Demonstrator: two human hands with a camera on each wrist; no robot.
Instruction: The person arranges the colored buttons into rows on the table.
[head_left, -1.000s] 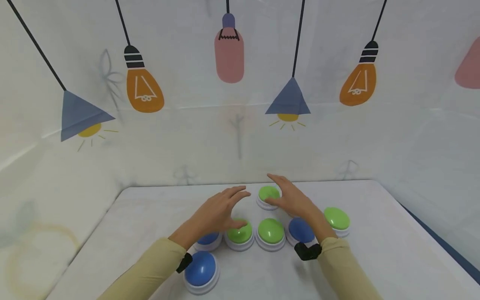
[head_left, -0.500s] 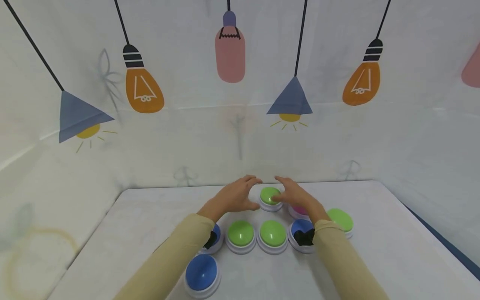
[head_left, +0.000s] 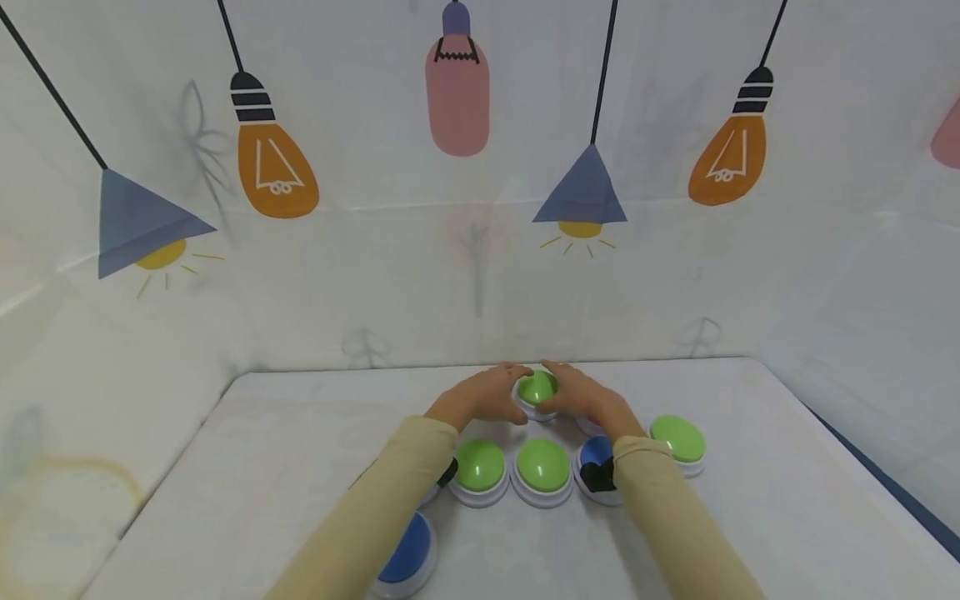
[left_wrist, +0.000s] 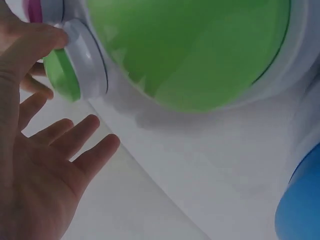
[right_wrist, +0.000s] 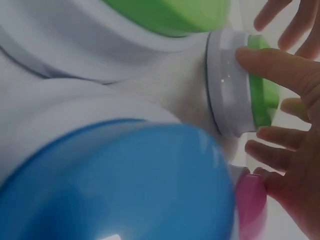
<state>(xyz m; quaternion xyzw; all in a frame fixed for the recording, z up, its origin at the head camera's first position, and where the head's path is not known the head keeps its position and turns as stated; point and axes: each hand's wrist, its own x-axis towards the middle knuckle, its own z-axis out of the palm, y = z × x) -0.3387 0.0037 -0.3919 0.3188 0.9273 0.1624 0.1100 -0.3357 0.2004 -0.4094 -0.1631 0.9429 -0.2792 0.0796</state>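
A push button with a green dome and white base (head_left: pixel 537 387) stands farthest back on the white table. My left hand (head_left: pixel 487 395) is at its left side and my right hand (head_left: pixel 583 395) at its right. In the left wrist view, the left thumb overlaps the base of this green button (left_wrist: pixel 62 75), with the other fingers (left_wrist: pixel 102 152) spread and fairly straight. The right wrist view has the right thumb in front of the same button (right_wrist: pixel 230 82), its fingers loosely extended. A pink button (head_left: pixel 589 426) lies partly hidden beneath the right hand.
Two green buttons (head_left: pixel 480 465) sit side by side nearer me, with a blue one (head_left: pixel 595 450) to their right behind the wrist strap. Another green button (head_left: pixel 677 437) is far right. A blue button (head_left: pixel 408 552) is front left, partly behind my sleeve. A lamp-printed sheet (head_left: pixel 375 283) hangs behind.
Both hands have come closer together around the far green button. The left has travelled right and its sleeve now covers more of the blue buttons; the right has shifted slightly lower.
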